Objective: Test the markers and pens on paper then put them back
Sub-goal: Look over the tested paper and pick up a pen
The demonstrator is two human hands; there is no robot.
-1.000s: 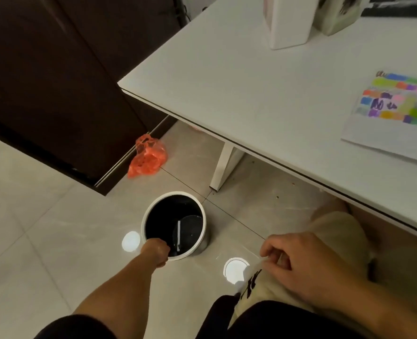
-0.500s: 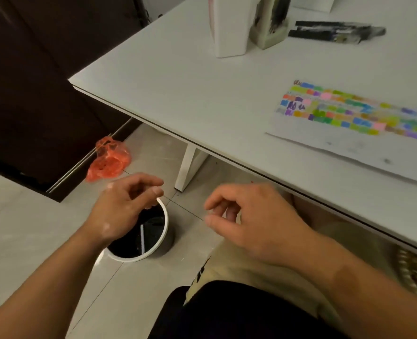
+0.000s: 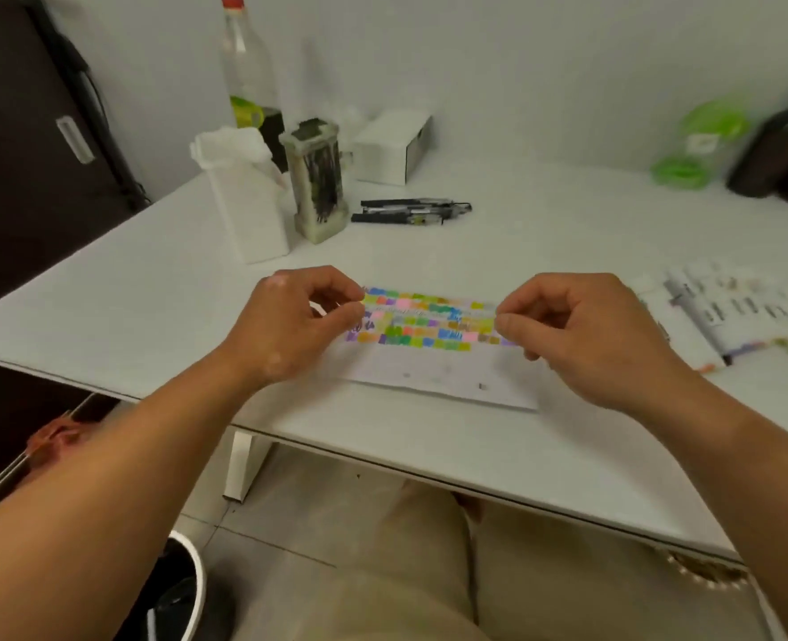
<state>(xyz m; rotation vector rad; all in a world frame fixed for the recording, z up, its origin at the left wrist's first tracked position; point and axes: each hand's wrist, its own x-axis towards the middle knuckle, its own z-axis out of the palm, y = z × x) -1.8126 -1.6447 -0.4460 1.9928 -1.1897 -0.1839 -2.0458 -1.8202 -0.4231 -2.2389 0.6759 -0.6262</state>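
Two hands, left (image 3: pixel 290 326) and right (image 3: pixel 588 340), are hovering apart over one sheet of paper (image 3: pixel 429 374) lying near the table (image 3: pixel 151 293) edge, fingers loosely curled, gripping nothing; black pens (image 3: pixel 408 211) are lying bunched behind it, too blurred for counting or reading labels

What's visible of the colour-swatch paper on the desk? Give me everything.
The paper is a white sheet lying flat on the white table, near its front edge. Its far half carries several rows of small marker blocks: green, yellow, pink, purple, blue, orange. The near half is blank but for a few faint grey marks. The left hand and right hand, fingers curled, cover its two ends; whether they touch it cannot be told.
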